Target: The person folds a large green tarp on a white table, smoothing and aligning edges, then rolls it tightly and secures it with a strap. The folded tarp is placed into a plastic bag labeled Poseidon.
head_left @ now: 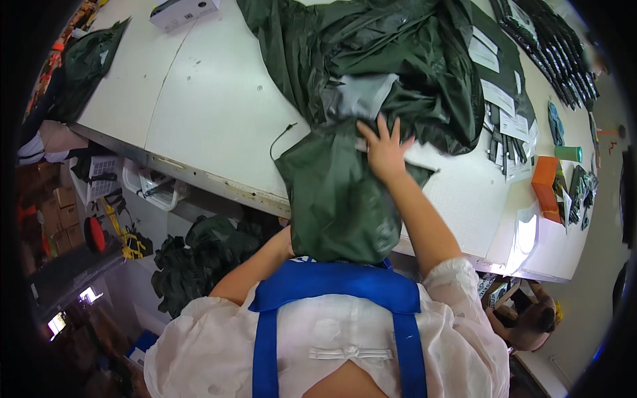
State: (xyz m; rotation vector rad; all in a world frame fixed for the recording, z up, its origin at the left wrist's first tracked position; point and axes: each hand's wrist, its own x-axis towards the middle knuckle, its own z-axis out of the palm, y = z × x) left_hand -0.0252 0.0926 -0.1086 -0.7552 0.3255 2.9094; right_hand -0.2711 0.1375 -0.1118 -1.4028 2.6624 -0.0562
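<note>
At the far left edge of the white surface (219, 99), a small dark green bag (83, 63) is lying partly over the corner, and a white box (182, 12) is sitting near the top edge. Below the surface's front rim, a heap of dark green fabric (199, 255) is resting on the floor by your knees.

Your left arm is reaching down under a dark green garment fold (335, 192), which is hanging over the front edge of the surface toward your chest. Your left hand is hidden behind that fold, so you cannot tell whether it is gripping anything. A thin black cord (280, 136) is trailing out from the fold's left side onto the surface.

Your right hand (385, 149) is lying flat with the fingers spread wide, pressing on the top of the fold where it meets the large crumpled dark green garment (378, 60) that is filling the middle of the surface. A grey mesh lining (358, 96) is showing just above your fingertips.

Further right, flat dark packets with white labels (501, 99) are lying in a stack beside the garment, a row of black strips (554, 53) is running along the far edge, and an orange box (545, 186) and a green cup (568, 153) are sitting near the right end.
</note>
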